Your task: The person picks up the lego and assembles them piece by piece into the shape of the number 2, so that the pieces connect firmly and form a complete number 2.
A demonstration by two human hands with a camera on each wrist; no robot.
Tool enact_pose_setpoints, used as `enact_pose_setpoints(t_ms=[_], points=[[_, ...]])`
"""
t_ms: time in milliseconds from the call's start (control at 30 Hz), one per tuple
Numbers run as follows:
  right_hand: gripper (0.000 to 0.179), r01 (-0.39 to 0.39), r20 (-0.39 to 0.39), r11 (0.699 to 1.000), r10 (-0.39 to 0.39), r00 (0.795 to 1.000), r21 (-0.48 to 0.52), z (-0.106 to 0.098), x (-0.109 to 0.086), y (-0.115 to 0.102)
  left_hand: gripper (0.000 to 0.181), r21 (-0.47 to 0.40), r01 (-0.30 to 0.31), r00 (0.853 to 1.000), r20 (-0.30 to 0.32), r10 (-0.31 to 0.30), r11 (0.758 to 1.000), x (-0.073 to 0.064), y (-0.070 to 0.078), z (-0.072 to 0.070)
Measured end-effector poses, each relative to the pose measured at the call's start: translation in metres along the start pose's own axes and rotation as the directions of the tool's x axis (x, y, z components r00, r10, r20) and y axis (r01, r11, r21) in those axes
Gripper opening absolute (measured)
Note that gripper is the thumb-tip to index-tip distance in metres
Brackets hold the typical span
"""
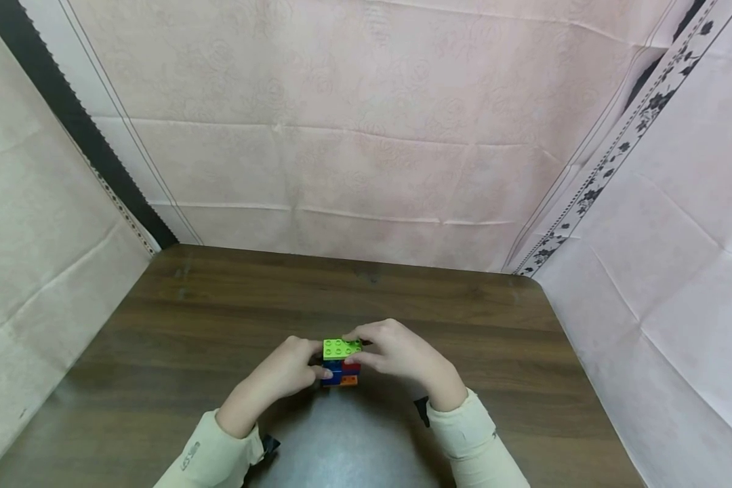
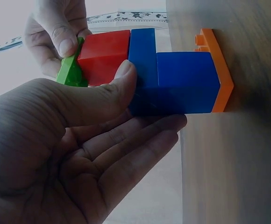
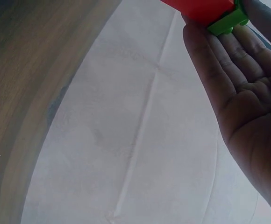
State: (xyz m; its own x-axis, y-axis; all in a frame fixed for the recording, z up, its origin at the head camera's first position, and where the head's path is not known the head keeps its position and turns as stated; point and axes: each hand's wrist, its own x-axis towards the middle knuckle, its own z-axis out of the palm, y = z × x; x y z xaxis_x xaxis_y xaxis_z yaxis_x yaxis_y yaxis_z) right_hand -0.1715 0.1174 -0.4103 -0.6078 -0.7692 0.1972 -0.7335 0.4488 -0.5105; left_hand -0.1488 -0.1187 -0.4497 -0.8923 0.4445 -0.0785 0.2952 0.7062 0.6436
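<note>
A stack of toy building bricks stands on the table between my hands in the head view. On top is a flat lime-green brick (image 1: 334, 348), with a red brick (image 2: 106, 53) beneath it. Below come blue bricks (image 2: 182, 91), and a flat orange brick (image 2: 222, 74) forms the bottom. My left hand (image 1: 285, 369) pinches the stack at the blue and red part, thumb on the near side, fingers behind. My right hand (image 1: 396, 349) pinches the green brick at its right end. In the right wrist view, only the green brick (image 3: 228, 21) and part of the red one show.
The brown wooden table (image 1: 232, 291) spreads around the stack. Pale patterned cloth (image 1: 354, 169) hangs behind it and on both sides. A dark strip (image 1: 91, 135) runs down the back left corner, and a floral border (image 1: 634, 135) marks the right one.
</note>
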Motion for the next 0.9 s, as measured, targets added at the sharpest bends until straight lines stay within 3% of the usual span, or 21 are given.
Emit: enact_pose_setpoints(t_ms=[333, 900], points=[[0.032, -0.068, 0.027, 0.997, 0.067, 0.997, 0.036, -0.0009, 0.0011, -0.0045, 0.026, 0.005, 0.003, 1.0, -0.005, -0.003, 1.0, -0.0005, 0.0024, 0.0003], [0.033, -0.074, 0.023, 0.996, 0.073, 0.997, 0.04, 0.0022, 0.0012, -0.0007, 0.026, 0.003, 0.005, 1.0, -0.003, -0.005, 1.0, -0.0007, 0.001, 0.0006]])
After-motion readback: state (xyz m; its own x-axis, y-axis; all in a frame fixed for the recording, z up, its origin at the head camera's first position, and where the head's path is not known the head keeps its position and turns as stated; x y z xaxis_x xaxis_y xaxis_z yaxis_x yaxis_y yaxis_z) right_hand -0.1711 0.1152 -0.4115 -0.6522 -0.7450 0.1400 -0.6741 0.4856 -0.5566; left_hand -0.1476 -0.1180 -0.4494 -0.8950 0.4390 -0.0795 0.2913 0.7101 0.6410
